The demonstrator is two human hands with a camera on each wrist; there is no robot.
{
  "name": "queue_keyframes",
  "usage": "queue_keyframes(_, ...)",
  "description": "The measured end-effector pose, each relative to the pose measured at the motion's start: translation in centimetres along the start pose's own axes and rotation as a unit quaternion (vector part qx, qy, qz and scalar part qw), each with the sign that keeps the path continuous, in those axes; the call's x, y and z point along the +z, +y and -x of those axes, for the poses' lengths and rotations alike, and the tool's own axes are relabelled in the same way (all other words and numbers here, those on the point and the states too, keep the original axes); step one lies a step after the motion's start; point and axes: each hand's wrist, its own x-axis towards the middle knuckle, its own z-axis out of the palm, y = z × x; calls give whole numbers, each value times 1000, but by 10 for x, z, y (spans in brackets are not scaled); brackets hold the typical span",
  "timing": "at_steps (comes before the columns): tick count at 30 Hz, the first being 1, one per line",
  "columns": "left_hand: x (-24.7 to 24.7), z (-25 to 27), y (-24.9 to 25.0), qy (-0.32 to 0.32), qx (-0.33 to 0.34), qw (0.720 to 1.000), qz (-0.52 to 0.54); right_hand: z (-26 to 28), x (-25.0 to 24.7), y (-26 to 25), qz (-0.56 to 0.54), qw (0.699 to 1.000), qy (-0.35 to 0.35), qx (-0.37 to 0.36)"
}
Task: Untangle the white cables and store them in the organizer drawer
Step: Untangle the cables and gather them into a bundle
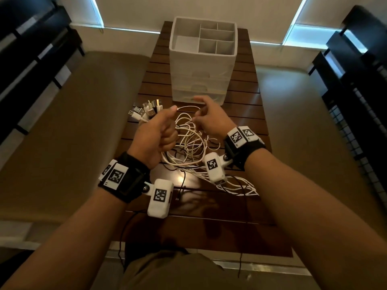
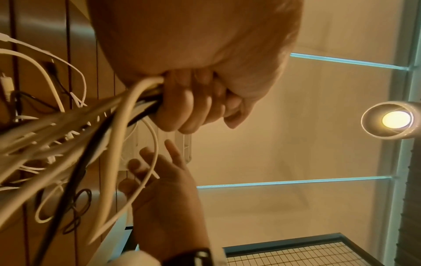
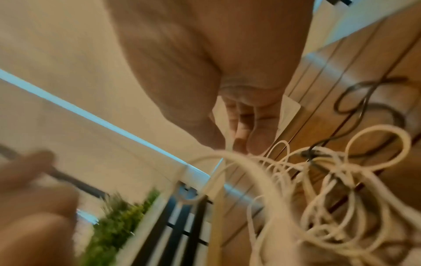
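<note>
Left hand (image 1: pixel 156 135) fisted round the white cables (image 1: pixel 188 139), plug ends fanned up and away toward the organizer (image 1: pixel 202 59), loose loops trailing down to the table (image 1: pixel 247 97), where the right hand (image 1: pixel 209 118), nearer them, pinches one strand running crosswise between the hands

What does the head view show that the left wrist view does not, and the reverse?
Only the head view shows the white organizer with its divided top tray and closed drawers, and the plug ends fanning out above the left hand.
Only the left wrist view shows a lit round lamp and that hand's curled fingers from below, wrapped round the bundle.
Both show the white cables, the slatted wooden table, and the right hand reaching into the loops with a strand at its fingertips.
</note>
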Motion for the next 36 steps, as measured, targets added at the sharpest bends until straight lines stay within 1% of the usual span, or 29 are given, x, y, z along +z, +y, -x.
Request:
queue_keyframes(1, 0, 1, 1, -11, 1, 1000, 6, -6, 0, 7, 68, 998, 3, -3)
queue_keyframes(2, 1, 3, 3, -24, 4, 1000, 15, -7, 2, 11, 140, 990, -10, -2)
queue_keyframes(3, 0, 5, 3, -38, 5, 999, 26, -11, 5, 20, 180, 983, -37, 2)
queue_keyframes(4, 0, 7, 4, -50, 5, 998, 34, -12, 9, 27, 182, 981, -71, 12)
queue_keyframes(5, -1, 9, 4, -58, 5, 998, 36, -14, 13, 33, 153, 984, -90, 16)
queue_keyframes(6, -2, 11, 4, -58, 3, 998, 33, -13, 15, 35, 126, 987, -95, 16)
queue_keyframes(8, -5, 11, 2, -36, -2, 999, 26, -11, 18, 28, 74, 994, -78, -10)
queue_keyframes(9, -8, 11, 0, -18, -6, 1000, 24, -10, 17, 20, 42, 997, -65, -28)
queue_keyframes(11, -11, 9, -4, 22, -11, 999, 21, -8, 9, -2, -18, 997, -11, -73)
queue_keyframes(13, -12, 6, -7, 52, -15, 998, 17, -4, -5, -27, -53, 988, 68, -125)
queue_keyframes(15, -11, 4, -8, 72, -13, 997, 5, 2, -23, -48, -55, 975, 119, -181)
queue_keyframes(17, -8, 3, -9, 70, -3, 997, -13, 9, -35, -59, -14, 966, 128, -222)
queue_keyframes(19, -5, 2, -8, 49, 11, 998, -23, 15, -42, -62, 67, 960, 124, -243)
queue_keyframes(20, -4, 2, -7, 41, 16, 999, -27, 17, -44, -62, 111, 951, 133, -256)
queue_keyframes(23, -1, 3, -5, 22, 28, 999, -35, 20, -50, -64, 193, 918, 193, -288)
queue_keyframes(25, 2, 4, -3, 47, 31, 998, -21, 24, -54, -70, 228, 895, 240, -298)
queue_keyframes(27, 2, 4, 1, 74, 30, 997, 23, 27, -60, -74, 268, 871, 280, -303)
queue_keyframes(28, 1, 4, 1, 76, 35, 995, 50, 27, -62, -73, 292, 862, 295, -291)
queue_keyframes(29, -1, 4, 2, 70, 42, 994, 71, 27, -65, -71, 311, 865, 296, -260)
queue_keyframes(30, -3, 5, 1, 61, 48, 994, 82, 26, -69, -68, 312, 884, 276, -212)
queue_keyframes(31, -3, 6, -1, 57, 51, 993, 85, 25, -72, -65, 278, 919, 233, -156)
queue_keyframes(32, -3, 7, -5, 60, 49, 994, 79, 26, -74, -63, 200, 958, 176, -101)
queue_keyframes(33, -2, 6, -9, 67, 43, 994, 70, 29, -75, -63, 91, 987, 114, -61)
queue_keyframes(34, -1, 6, -13, 71, 38, 995, 60, 32, -76, -66, -12, 996, 67, -50)
queue_keyframes(35, 1, 5, -16, 73, 34, 995, 55, 34, -76, -71, -71, 994, 48, -69)
queue_keyframes(36, 2, 4, -19, 72, 34, 995, 53, 34, -76, -78, -94, 989, 51, -103)
